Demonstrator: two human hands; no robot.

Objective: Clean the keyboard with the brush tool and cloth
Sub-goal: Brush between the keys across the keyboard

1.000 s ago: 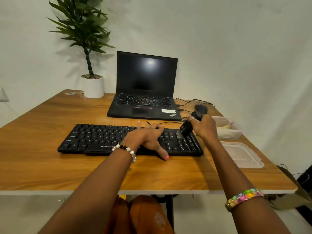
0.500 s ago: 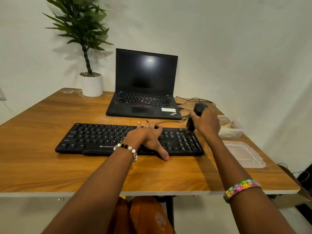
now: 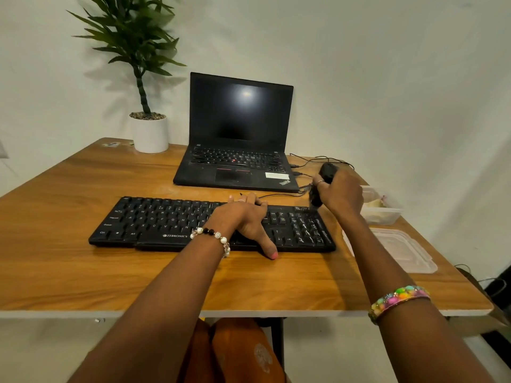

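A black keyboard (image 3: 166,221) lies across the middle of the wooden table (image 3: 83,272). My left hand (image 3: 244,221) rests flat on its right-centre keys, fingers spread and the thumb hanging over the front edge. My right hand (image 3: 341,193) grips a black brush tool (image 3: 320,186), whose lower end sits at the keyboard's far right corner above the number pad. I see no cloth lying loose on the table.
An open black laptop (image 3: 237,150) stands behind the keyboard, with cables (image 3: 312,161) trailing off its right side. A potted plant (image 3: 149,131) is at the back left. A clear plastic box (image 3: 384,207) and its lid (image 3: 401,251) lie at the right edge.
My right hand has drawn the brush tool from the number pad keys back to the keyboard's far right corner. The left hand has stayed on the keys.
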